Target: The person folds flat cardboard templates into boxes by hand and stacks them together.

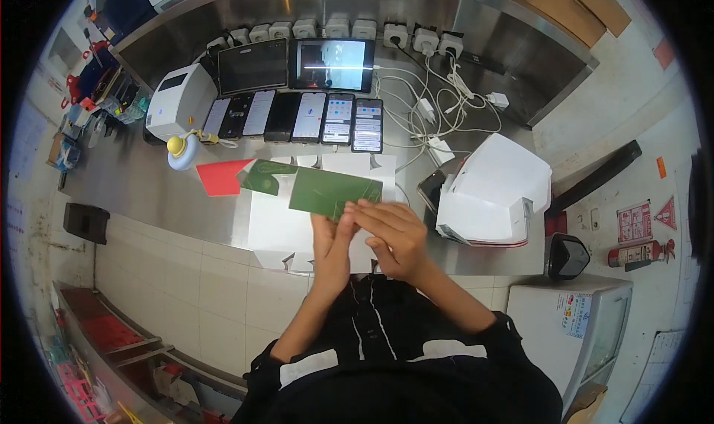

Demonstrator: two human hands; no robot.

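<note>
A green printed piece of card [327, 191] is held up over the counter, its lower right part at my fingers. My left hand [332, 245] is closed on its bottom edge from below, with most of the fingers hidden behind it. Fingertips of my right hand [396, 234] press together at the same lower edge. To the left, a second green part with a cut, folded shape [266, 178] and a red part [222, 177] seem to continue the piece. Below lies a flattened white cardboard sheet [275, 227] with slots and tabs.
Several phones [309, 117] stand in a row behind, under two tablets [332, 65]. A white label printer [178, 100] is at left beside a yellow-and-blue round object [181, 152]. White cables [454, 97] tangle at right, near a white open carton [491, 190] and a dark phone [430, 188].
</note>
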